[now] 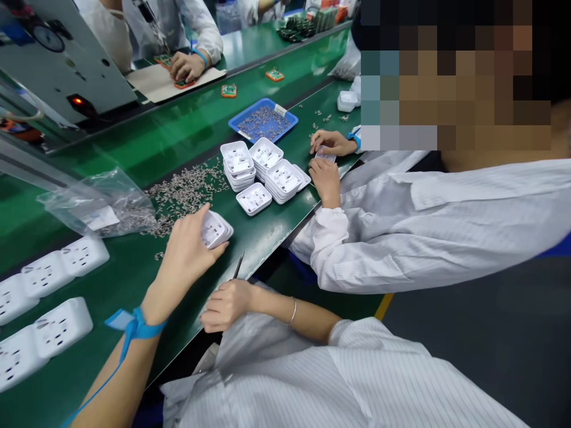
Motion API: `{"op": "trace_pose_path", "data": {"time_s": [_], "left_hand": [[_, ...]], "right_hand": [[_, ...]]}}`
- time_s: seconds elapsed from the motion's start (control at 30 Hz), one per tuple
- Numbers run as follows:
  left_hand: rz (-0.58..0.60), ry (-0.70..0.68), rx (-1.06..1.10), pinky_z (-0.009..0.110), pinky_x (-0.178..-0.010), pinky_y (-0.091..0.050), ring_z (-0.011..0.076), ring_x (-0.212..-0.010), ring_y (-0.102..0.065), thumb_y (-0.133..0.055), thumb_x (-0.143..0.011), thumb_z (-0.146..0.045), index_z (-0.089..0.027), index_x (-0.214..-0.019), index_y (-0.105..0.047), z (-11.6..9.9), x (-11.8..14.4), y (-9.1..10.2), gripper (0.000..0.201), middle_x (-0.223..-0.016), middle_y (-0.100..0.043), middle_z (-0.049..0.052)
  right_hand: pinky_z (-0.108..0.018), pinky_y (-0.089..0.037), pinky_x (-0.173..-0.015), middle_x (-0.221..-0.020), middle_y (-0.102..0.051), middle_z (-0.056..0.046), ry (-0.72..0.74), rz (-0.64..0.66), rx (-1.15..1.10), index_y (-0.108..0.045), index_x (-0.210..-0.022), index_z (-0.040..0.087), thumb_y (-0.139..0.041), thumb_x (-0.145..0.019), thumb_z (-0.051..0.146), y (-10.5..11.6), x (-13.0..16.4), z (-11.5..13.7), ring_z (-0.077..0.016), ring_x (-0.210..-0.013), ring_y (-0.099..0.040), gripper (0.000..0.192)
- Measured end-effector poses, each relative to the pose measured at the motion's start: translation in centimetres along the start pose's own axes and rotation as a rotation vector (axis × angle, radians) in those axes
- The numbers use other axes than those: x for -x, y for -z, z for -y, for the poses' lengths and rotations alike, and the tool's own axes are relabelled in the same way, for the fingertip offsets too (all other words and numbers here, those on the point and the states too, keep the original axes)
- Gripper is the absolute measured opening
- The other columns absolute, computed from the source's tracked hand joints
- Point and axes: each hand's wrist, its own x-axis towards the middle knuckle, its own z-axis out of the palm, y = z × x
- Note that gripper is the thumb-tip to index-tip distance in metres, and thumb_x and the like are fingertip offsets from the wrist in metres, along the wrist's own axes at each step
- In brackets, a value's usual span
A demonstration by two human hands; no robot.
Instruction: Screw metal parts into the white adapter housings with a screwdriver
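Note:
My left hand (190, 246), with a blue strap at its wrist, grips a short stack of white plastic socket covers (216, 230) over the green bench. Thumb and fingers close around the stack's sides. My right hand (228, 304) rests at the bench edge, its fingers curled around dark tweezers (239, 265) that point up and away from me. Ahead of my left hand stand several piles of like white covers (282, 178), with one low pile (254, 199) nearest me. Small metal parts (185, 190) lie scattered just beyond my left hand.
White socket units (47, 273) stand in rows at the left. Behind them lies a clear bag (104, 202) of metal parts. A blue tray (263, 122) holds more parts. At right, a co-worker's hands (328, 163) handle a white piece. Another person works across the green conveyor (178, 119).

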Motion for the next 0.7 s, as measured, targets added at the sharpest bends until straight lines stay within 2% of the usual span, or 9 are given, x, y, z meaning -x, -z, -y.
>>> {"op": "trace_pose_path", "data": {"time_s": [0.1, 0.17, 0.23, 0.3, 0.4, 0.5, 0.6, 0.7], "left_hand": [[0.152, 0.001, -0.064, 0.048, -0.096, -0.049, 0.0371, -0.112, -0.06, -0.069, -0.077, -0.04, -0.016, -0.152, -0.039, 2.2, 1.3, -1.2, 0.084, -0.127, -0.063, 0.016], [0.209, -0.005, -0.062, 0.047, -0.095, -0.05, 0.0366, -0.111, -0.061, -0.07, -0.076, -0.041, -0.017, -0.151, -0.04, 3.2, 1.7, -2.1, 0.085, -0.127, -0.063, 0.016], [0.184, -0.018, -0.018, 0.047, -0.096, -0.05, 0.0359, -0.112, -0.06, -0.072, -0.075, -0.043, -0.018, -0.153, -0.038, 3.7, 2.1, -2.3, 0.088, -0.128, -0.062, 0.016], [0.093, -0.047, 0.025, 0.048, -0.098, -0.049, 0.0361, -0.115, -0.059, -0.072, -0.078, -0.042, -0.021, -0.156, -0.033, 3.6, 3.2, -1.7, 0.09, -0.131, -0.06, 0.016], [-0.045, -0.093, 0.053, 0.051, -0.101, -0.048, 0.0364, -0.119, -0.057, -0.07, -0.083, -0.036, -0.025, -0.16, -0.023, 2.5, 6.3, 0.1, 0.092, -0.136, -0.058, 0.016], [-0.012, -0.102, 0.068, 0.051, -0.101, -0.05, 0.0353, -0.119, -0.058, -0.071, -0.084, -0.031, -0.025, -0.161, -0.021, 0.6, 9.8, 1.0, 0.092, -0.137, -0.058, 0.015], [0.11, -0.083, 0.093, 0.049, -0.103, -0.05, 0.0357, -0.123, -0.056, -0.076, -0.081, -0.03, -0.017, -0.156, -0.031, -0.7, 11.3, -0.1, 0.089, -0.141, -0.057, 0.018], [0.143, -0.106, 0.114, 0.05, -0.108, -0.047, 0.0367, -0.131, -0.052, -0.076, -0.083, -0.029, -0.011, -0.153, -0.036, -0.8, 10.7, -2.1, 0.083, -0.149, -0.05, 0.024]], "right_hand": [[-0.025, -0.018, -0.045, -0.05, -0.039, 0.007, -0.022, 0.085, -0.01, -0.045, -0.063, 0.021, -0.055, -0.09, 0.042, -0.3, -0.1, -0.1, -0.008, -0.045, -0.04, 0.035], [-0.025, -0.018, -0.045, -0.05, -0.037, 0.007, -0.037, 0.119, -0.009, -0.044, -0.062, 0.021, -0.055, -0.09, 0.039, -0.3, -0.3, -0.2, -0.0079, -0.045, -0.039, 0.035], [-0.024, -0.018, -0.045, -0.05, -0.036, 0.007, -0.03, 0.135, -0.005, -0.042, -0.061, 0.021, -0.056, -0.09, 0.038, 0.1, -0.6, -0.3, -0.008, -0.045, -0.039, 0.036], [-0.024, -0.018, -0.045, -0.05, -0.033, 0.008, -0.004, 0.132, 0.002, -0.037, -0.059, 0.021, -0.058, -0.088, 0.035, 1.1, -0.9, -0.4, -0.0079, -0.044, -0.037, 0.038], [-0.024, -0.019, -0.045, -0.048, -0.024, 0.009, 0.018, -0.006, 0.012, -0.026, -0.056, 0.022, -0.06, -0.083, 0.027, 4.0, -1.1, 0.1, -0.0077, -0.042, -0.03, 0.044], [-0.027, -0.022, -0.046, -0.047, -0.021, 0.008, -0.051, -0.224, -0.059, -0.023, -0.056, 0.022, -0.058, -0.081, 0.019, 7.4, -0.9, 1.1, -0.0087, -0.042, -0.027, 0.043], [-0.028, -0.027, -0.047, -0.048, -0.028, 0.006, -0.144, -0.341, -0.164, -0.025, -0.056, 0.022, -0.053, -0.085, 0.018, 9.4, -0.4, 1.5, -0.01, -0.043, -0.031, 0.041], [-0.03, -0.031, -0.047, -0.049, -0.035, 0.004, -0.191, -0.415, -0.213, -0.03, -0.056, 0.022, -0.052, -0.089, 0.02, 9.7, -0.4, 1.4, -0.0114, -0.044, -0.036, 0.039]]}}
